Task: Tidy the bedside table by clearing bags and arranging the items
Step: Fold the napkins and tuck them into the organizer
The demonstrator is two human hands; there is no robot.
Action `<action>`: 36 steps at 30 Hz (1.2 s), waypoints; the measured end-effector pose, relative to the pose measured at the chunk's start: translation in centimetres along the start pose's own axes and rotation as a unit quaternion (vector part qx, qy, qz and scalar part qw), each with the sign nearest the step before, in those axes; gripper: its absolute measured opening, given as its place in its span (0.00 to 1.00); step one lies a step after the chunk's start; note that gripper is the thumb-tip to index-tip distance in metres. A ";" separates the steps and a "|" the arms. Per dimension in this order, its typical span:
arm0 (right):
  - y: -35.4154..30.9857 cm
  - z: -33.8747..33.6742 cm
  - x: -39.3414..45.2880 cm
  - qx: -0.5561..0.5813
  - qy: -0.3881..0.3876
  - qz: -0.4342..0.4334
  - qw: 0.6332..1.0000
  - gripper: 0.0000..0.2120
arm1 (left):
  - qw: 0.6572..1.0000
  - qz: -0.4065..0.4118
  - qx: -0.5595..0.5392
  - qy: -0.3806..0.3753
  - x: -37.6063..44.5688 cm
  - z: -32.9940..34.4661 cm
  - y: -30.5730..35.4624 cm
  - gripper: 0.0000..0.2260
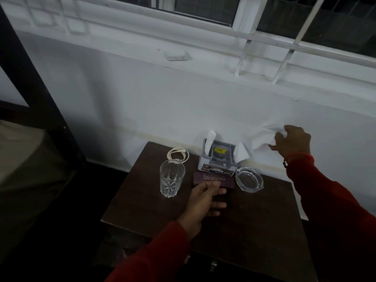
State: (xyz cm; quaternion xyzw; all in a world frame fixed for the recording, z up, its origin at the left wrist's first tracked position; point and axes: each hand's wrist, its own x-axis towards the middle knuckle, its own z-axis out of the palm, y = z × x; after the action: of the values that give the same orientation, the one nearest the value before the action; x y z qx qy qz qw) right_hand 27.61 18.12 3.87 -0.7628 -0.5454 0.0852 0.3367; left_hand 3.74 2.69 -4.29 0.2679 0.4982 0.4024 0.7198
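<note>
On the dark wooden bedside table point(254, 231) stand a cut-glass tumbler point(172, 181), a coiled white cable point(178, 154) behind it, a grey holder point(218, 157) with white tissues stuck in it, and a clear glass ashtray point(249, 179). A maroon spectacle case point(211, 178) lies in front of the holder. My left hand point(205, 202) grips the case's near side. My right hand point(292, 142) is raised above the table's back right, closed on a crumpled white tissue or thin bag point(262, 137) that hangs down to the holder.
A white wall and a barred window point(244, 37) rise behind the table. A dark bed frame post point(30, 78) and a mattress point(20, 151) lie to the left. The table's front half carries nothing.
</note>
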 end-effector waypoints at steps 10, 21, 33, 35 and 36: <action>-5.4 2.4 -0.9 0.046 -0.052 -0.049 0.996 0.16 | 1.000 -0.007 0.005 -0.002 0.0 -0.2 0.0 0.11; -3.0 6.3 -0.8 0.065 -0.106 -0.021 0.992 0.21 | 1.000 -0.017 0.018 -0.010 0.2 -0.3 -0.1 0.10; -3.6 5.8 0.6 -0.085 -0.106 -0.222 0.965 0.09 | 0.999 -0.021 0.026 -0.013 0.3 -0.2 -0.4 0.11; -4.1 6.0 1.0 -0.106 -0.122 -0.236 0.958 0.08 | 0.999 -0.020 0.027 -0.014 0.3 -0.3 -0.3 0.11; -4.5 6.1 1.1 -0.109 -0.130 -0.243 0.955 0.08 | 0.999 -0.020 0.028 -0.015 0.3 -0.3 -0.3 0.11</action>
State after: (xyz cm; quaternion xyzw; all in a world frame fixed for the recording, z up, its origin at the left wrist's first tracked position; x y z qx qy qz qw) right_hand 21.48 22.52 2.23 -0.6219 -0.7591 0.0393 0.1883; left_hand 3.65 2.80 -4.83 0.2842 0.5039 0.3696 0.7271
